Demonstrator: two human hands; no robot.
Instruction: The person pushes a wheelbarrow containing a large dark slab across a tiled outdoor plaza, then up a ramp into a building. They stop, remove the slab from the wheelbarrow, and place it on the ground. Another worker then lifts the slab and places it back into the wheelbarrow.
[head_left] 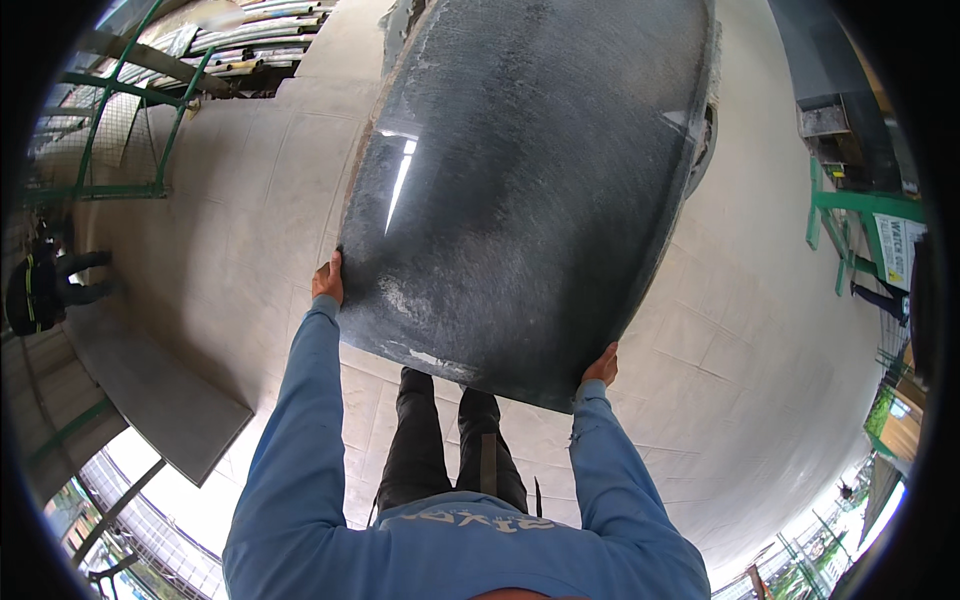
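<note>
A large dark panel with a smooth, shiny face stretches away in front of me, its near edge just above my legs. Pale scuffs mark its near end, and a bright reflection lies on its left part. My left hand is closed on the panel's left edge near the corner, fingers partly hidden. At the near right corner, my right hand grips the other edge, with some of its fingers out of sight below. Both arms reach out to the panel. Its far end runs out of the picture.
A pale jointed floor spreads around me. At the left are a grey sheet, a person in dark clothes and a green mesh frame. Stacked pipes lie at the far left. Green metal rails with a white sign stand right.
</note>
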